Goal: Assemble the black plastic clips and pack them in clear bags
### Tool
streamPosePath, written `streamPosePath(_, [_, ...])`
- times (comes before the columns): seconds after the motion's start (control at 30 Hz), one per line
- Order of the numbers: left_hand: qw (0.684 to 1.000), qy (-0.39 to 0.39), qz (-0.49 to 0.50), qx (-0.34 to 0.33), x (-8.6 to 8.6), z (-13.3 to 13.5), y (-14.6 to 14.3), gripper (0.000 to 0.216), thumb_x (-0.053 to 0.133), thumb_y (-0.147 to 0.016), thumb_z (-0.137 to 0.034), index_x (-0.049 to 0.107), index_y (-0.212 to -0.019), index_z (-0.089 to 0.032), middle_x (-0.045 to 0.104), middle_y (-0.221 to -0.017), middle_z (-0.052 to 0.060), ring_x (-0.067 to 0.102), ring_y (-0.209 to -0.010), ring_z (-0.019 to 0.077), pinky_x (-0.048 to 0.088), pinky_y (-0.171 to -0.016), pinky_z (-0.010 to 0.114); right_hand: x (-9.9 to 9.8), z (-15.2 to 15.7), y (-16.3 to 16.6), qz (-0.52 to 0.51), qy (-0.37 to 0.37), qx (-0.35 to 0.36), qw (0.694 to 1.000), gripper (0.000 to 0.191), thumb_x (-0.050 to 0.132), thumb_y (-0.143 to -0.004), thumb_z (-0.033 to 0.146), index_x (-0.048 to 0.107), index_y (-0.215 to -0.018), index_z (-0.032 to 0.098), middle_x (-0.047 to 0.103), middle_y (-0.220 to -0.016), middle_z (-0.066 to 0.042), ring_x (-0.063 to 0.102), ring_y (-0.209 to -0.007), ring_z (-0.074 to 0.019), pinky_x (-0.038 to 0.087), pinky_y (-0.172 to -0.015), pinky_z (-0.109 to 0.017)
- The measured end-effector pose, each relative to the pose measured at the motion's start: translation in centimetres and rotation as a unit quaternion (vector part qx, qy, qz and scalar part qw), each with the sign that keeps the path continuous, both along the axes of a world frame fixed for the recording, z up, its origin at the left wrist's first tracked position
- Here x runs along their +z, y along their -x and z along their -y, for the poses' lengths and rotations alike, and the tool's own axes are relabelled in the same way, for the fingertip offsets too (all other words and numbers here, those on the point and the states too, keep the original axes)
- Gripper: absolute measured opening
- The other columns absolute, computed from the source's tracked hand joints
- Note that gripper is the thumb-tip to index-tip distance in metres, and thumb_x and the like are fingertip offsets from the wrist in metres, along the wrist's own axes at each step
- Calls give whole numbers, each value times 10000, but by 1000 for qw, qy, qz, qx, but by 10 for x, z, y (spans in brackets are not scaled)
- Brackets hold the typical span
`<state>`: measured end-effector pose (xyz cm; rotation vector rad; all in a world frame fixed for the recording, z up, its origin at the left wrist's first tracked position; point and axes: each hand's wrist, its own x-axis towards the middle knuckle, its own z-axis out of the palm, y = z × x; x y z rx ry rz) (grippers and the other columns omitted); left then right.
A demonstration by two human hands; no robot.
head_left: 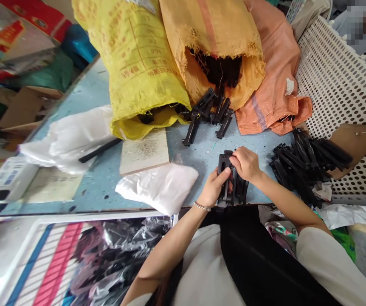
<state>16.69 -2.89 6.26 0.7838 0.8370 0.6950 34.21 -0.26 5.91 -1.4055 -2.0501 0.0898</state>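
Black slotted part (224, 159) at the worktop's (98, 182) near edge, gripped in the left hand (213, 187), right hand (246, 163) at its upper end, pinch unclear; could slip off that edge if the left grip loosened.

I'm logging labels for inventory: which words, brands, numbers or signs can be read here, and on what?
No text reads for certain.
Yellow woven sack: reddish-brown print, too blurred to quote.
White rectangular box: bluish print, too small.
Shiny red-and-white bag: small emblem, too blurred.
Pale sheet beside the box: faint marks, unreadable.
Black slotted part in the left hand: no legible marking.
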Motion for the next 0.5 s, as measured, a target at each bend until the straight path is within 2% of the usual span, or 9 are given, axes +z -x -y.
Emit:
streamPosePath(0.07, [998, 3, -11, 62, -4, -5, 2, 595, 755, -678, -708, 588, -848, -162, 607, -567, -14, 538, -484, 119, 409, -487, 240, -2, 13, 15, -39, 52, 3, 998, 458, 212, -1085, 435, 517, -820, 221, 545, -693, -11, 518, -641, -172, 407, -632, -317])
streamPosePath(0.1, [996, 9, -8, 87, -5, -7, 4, 608, 772, -663, -698, 609, -877, -153, 623, -615, -11, 566, -535, 123, 436, -528, 243, -3, 21, 22, -34, 54, 29, 998, 454, 216, -1088, 429, 519, -824, 219, 547, -696, -5, 519, -638, -164, 406, -630, -311])
streamPosePath(0.2, [994, 22, 4, 108, -8, -12, 8, 610, 771, -682, -669, 640, -955, -139, 655, -740, 5, 603, -651, 131, 477, -637, 253, -8, 48, 37, 78, -48, 128, 988, 416, 353, -1058, 476, 559, -814, 211, 584, -748, -35, 537, -714, -197, 409, -658, -342])
streamPosePath(0.27, [993, 4, -8, 114, -11, -14, 9, 569, 751, -726, -640, 614, -987, -154, 660, -787, 6, 602, -678, 130, 484, -671, 259, -12, 61, 44, 137, -119, 142, 973, 399, 420, -1037, 460, 572, -761, 216, 582, -719, -48, 525, -714, -218, 393, -639, -362])
streamPosePath(0.3, [992, -11, -20, 127, -15, -14, 10, 554, 758, -735, -611, 593, -1022, -167, 659, -816, 2, 604, -700, 130, 487, -690, 259, -14, 65, 46, 147, -130, 137, 971, 401, 429, -1036, 436, 568, -728, 220, 573, -687, -46, 517, -691, -218, 383, -623, -365])
streamPosePath(0.37, [984, -41, -51, 168, -29, -15, 11, 569, 783, -736, -536, 544, -1120, -190, 657, -906, 1, 618, -798, 140, 498, -757, 262, -16, 62, 48, 145, -87, 139, 976, 414, 427, -1040, 415, 561, -697, 225, 568, -648, -34, 514, -650, -203, 379, -610, -359])
streamPosePath(0.43, [977, -50, -80, 189, -49, -16, 12, 592, 782, -740, -485, 516, -1182, -193, 652, -996, 21, 626, -920, 168, 504, -843, 289, -16, 42, 48, 126, 23, 139, 982, 433, 382, -1056, 427, 578, -730, 221, 604, -673, -25, 555, -663, -185, 402, -634, -335])
streamPosePath(0.5, [975, -62, -118, 175, -71, -14, 12, 542, 733, -779, -470, 533, -1188, -177, 653, -1081, 67, 626, -1031, 220, 499, -934, 357, -16, 6, 43, 82, 135, 70, 985, 458, 301, -1070, 468, 617, -858, 213, 665, -775, -35, 619, -743, -187, 436, -683, -313])
